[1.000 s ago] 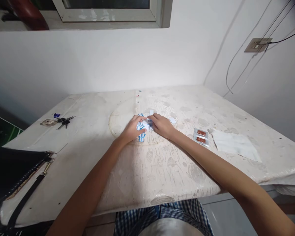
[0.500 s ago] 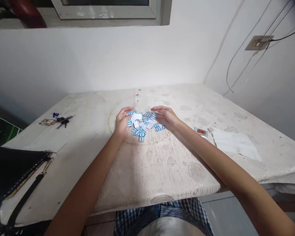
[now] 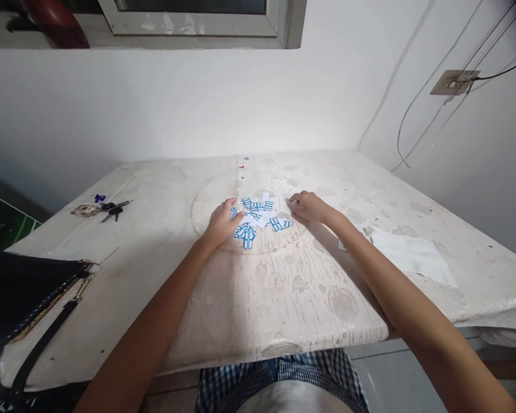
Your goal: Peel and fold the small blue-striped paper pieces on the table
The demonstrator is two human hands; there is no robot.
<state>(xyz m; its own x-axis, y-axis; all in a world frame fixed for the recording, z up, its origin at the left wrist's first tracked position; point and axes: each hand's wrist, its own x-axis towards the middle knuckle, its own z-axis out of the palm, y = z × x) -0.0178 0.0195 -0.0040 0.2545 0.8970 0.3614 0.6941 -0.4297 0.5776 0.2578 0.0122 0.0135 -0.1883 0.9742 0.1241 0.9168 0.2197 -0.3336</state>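
1. The small blue-and-white pieces [image 3: 248,234] lie loose and overlapping inside the ring mark [image 3: 192,213] on the tablecloth [image 3: 284,304]. A few turn plain white sides upward, among them a blank piece [image 3: 265,196] toward the ring's far side. Spread this thinly, many probably lie within easy reach of either hand.

2. The left hand [image 3: 222,223] is at the ring's left side, thumb held apart from the forefinger, with pieces showing between them. It is loosely open and seems placed to border the heap; no clear grip shows, and its contact with the pieces is uncertain.

3. The right hand [image 3: 308,205] sits at the ring's right side, apart from the heap, its fingers curled toward the thumb. Whether it holds anything cannot be told, since the fingertips are partly hidden.

4. Both forearms slant in from the near edge on either side of the ring. The right one seems to lean on that edge, perhaps for steadiness.

5. The keys [image 3: 115,209] and black bag [image 3: 30,295] lie well left of the ring, the white cloth [image 3: 410,255] well right, presumably so they leave room.
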